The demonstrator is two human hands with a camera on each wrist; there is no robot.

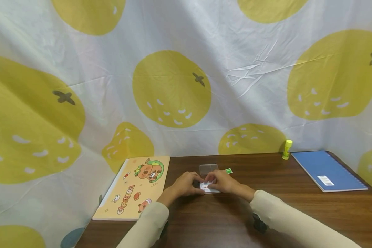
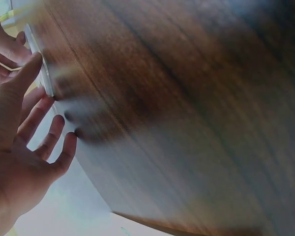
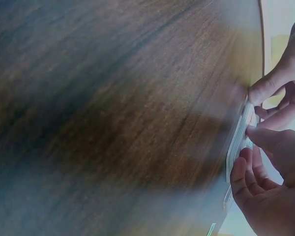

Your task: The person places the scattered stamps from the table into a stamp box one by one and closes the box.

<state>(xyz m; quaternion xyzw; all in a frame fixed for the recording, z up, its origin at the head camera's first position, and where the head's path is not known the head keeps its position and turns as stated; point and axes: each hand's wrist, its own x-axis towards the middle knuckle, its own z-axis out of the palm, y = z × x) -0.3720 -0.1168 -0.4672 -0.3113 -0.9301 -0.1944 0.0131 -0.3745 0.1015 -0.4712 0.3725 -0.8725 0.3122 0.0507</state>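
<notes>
1. The left hand point(image 1: 183, 184) and the right hand point(image 1: 222, 181) both pinch a small white card point(image 1: 208, 188) with curled fingers, low over the wooden table point(image 1: 297, 210).
2. The card lies between the hands, near a clear plastic case point(image 1: 208, 168).
3. I think the thin card can bend or slip if the fingertips press unevenly.
</notes>
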